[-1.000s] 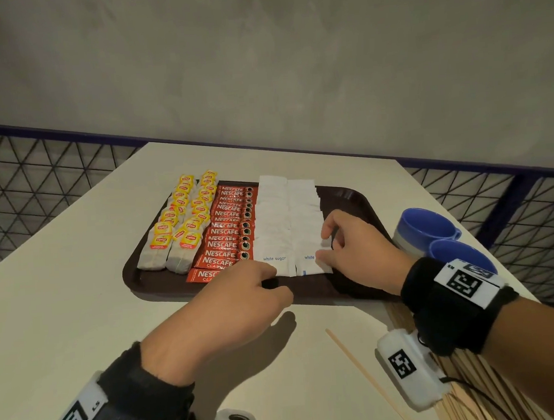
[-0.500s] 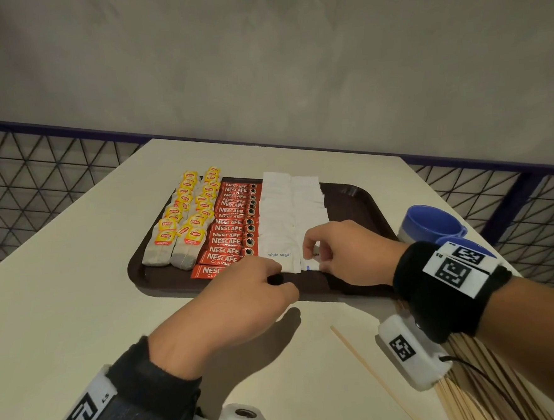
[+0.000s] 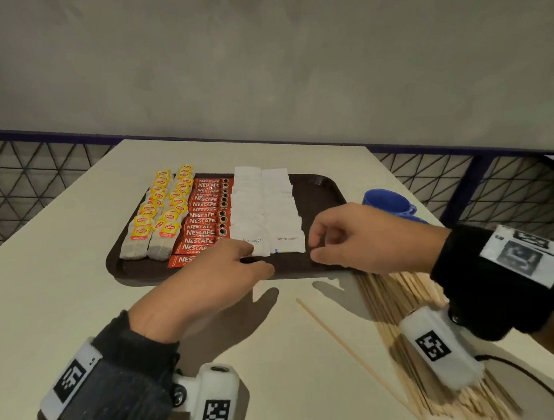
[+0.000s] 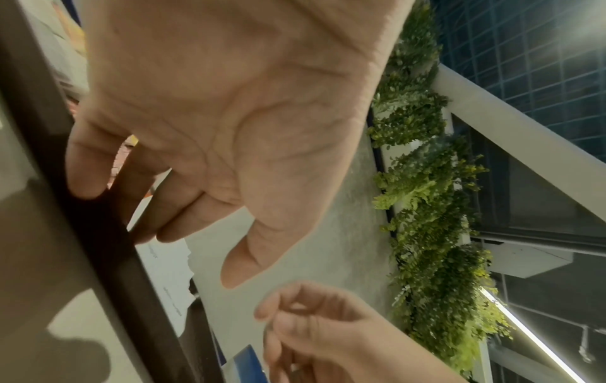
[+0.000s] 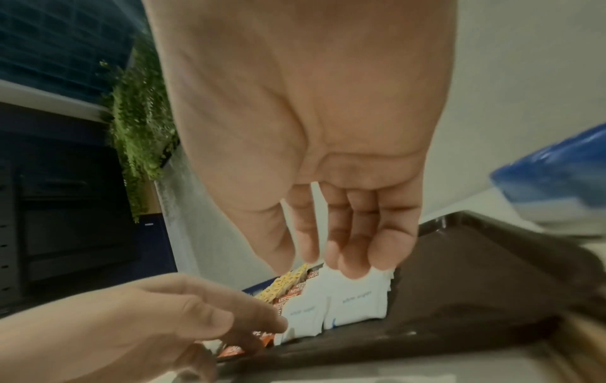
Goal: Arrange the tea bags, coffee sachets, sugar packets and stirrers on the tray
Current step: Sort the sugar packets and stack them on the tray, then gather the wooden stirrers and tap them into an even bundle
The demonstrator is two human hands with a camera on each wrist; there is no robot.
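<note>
Left hand (image 3: 208, 277) stretched forward, palm down, back of the hand turned up. Fingers (image 4: 183, 207) nearly straight and close together, tips lowered, thumb (image 4: 242, 261) spread apart from them to the side. Nothing gripped. A dark cuff with a white coded tag around the left wrist (image 3: 117, 378). Right hand (image 3: 362, 236) reached in from the right, level with the left and just apart from it. Fingers (image 5: 357, 233) hanging loosely bent, held together, thumb beside them, palm bare. A black band with a white tag around the right wrist (image 3: 490, 277).
</note>
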